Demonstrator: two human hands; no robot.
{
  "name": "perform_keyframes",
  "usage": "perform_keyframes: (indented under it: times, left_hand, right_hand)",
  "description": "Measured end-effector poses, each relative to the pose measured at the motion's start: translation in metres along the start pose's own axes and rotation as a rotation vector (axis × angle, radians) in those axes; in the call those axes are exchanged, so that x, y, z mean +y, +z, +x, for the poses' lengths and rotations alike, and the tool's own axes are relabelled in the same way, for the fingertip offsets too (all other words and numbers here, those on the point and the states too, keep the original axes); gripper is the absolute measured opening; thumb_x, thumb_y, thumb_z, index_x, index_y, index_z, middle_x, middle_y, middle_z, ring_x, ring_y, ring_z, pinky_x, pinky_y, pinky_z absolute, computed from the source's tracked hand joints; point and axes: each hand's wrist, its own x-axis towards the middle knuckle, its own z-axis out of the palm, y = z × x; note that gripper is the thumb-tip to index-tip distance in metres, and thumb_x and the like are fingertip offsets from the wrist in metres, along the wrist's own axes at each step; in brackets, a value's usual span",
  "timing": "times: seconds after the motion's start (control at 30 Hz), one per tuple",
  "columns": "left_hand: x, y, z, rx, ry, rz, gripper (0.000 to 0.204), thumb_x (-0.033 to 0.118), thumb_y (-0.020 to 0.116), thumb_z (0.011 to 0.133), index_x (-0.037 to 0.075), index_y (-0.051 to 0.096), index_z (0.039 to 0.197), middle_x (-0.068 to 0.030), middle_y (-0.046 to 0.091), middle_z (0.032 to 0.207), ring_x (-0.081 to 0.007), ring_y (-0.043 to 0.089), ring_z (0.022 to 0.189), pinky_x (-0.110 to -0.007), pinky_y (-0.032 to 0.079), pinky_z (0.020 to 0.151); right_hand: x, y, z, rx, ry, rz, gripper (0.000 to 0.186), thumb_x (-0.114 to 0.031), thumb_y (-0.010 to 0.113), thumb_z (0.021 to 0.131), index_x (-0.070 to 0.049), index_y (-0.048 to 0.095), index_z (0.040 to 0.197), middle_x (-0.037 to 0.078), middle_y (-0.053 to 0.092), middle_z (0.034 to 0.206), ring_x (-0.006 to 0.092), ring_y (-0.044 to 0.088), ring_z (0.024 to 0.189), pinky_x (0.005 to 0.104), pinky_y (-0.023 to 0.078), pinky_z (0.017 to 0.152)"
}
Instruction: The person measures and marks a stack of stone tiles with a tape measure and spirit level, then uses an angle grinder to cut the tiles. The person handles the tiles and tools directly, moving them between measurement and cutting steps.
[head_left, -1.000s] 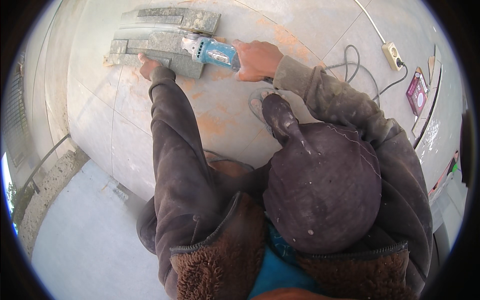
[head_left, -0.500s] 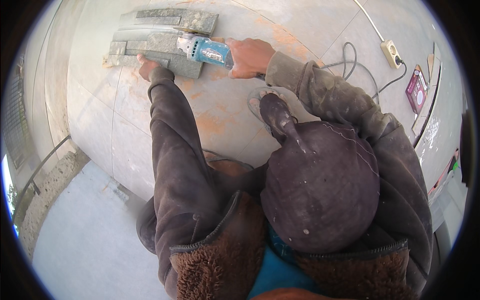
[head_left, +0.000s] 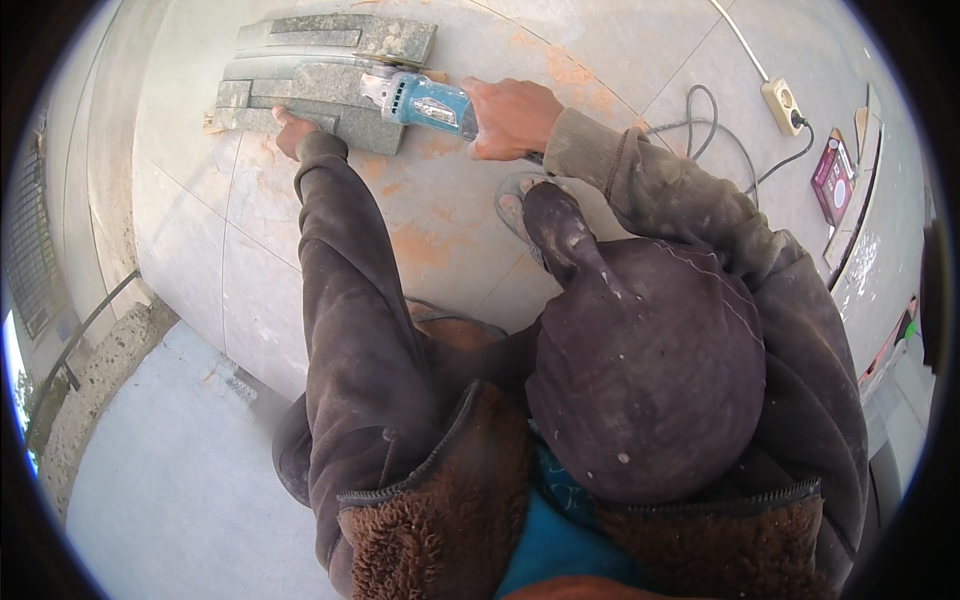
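Observation:
A panel of grey-green stone cladding [head_left: 365, 128], made of staggered strips, lies at the far left of the tiled floor. My left hand [head_left: 291, 133] is closed on its near edge, a finger or thumb resting on the stone; the other fingers are partly hidden. In my right hand [head_left: 515, 118] is a blue angle grinder [head_left: 433, 104], gripped around its body. The grinder's metal head lies over the right part of the panel. Its disc is hard to make out there. Whitish haze blurs the middle strips left of the head.
A grey cord [head_left: 748, 160] loops across the floor to a white socket block [head_left: 782, 106] at the right. Beside it lies a purple box [head_left: 833, 178]. Orange dust [head_left: 425, 245] marks the tiles. My sandalled foot [head_left: 515, 208] stands near the grinder. A rough ledge [head_left: 110, 360] runs along the left.
My right hand has drawn the grinder a little to the right and slightly nearer. The disc, visible above the panel before, now barely shows. My left hand stays in almost the same place.

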Motion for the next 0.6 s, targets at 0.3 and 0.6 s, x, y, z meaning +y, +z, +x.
perform_keyframes:
  times: [0.3, 0.6]
  left_hand:
    - [0.001, -0.002, -0.003, -0.005, 0.002, -0.028, 0.085, 0.067, 0.047, 0.097, -0.016, 0.064, 0.107, -0.0304, 0.07, 0.102, -0.0449, 0.068, 0.095, -0.053, 0.054, 0.081]
    - [-0.004, 0.005, 0.011, -0.001, -0.007, -0.022, 0.087, 0.068, 0.047, 0.096, -0.016, 0.064, 0.106, -0.0301, 0.07, 0.101, -0.0445, 0.068, 0.094, -0.053, 0.054, 0.079]
  right_hand:
    - [-0.003, -0.004, -0.002, 0.012, -0.007, 0.015, 0.06, -0.027, 0.072, 0.07, -0.002, 0.058, 0.122, 0.021, 0.073, 0.096, 0.0381, 0.072, 0.09, 0.048, 0.058, 0.079]
    - [0.002, 0.003, -0.001, 0.014, -0.004, 0.002, 0.056, -0.027, 0.072, 0.07, -0.003, 0.058, 0.119, 0.02, 0.072, 0.094, 0.0383, 0.072, 0.088, 0.0484, 0.057, 0.076]
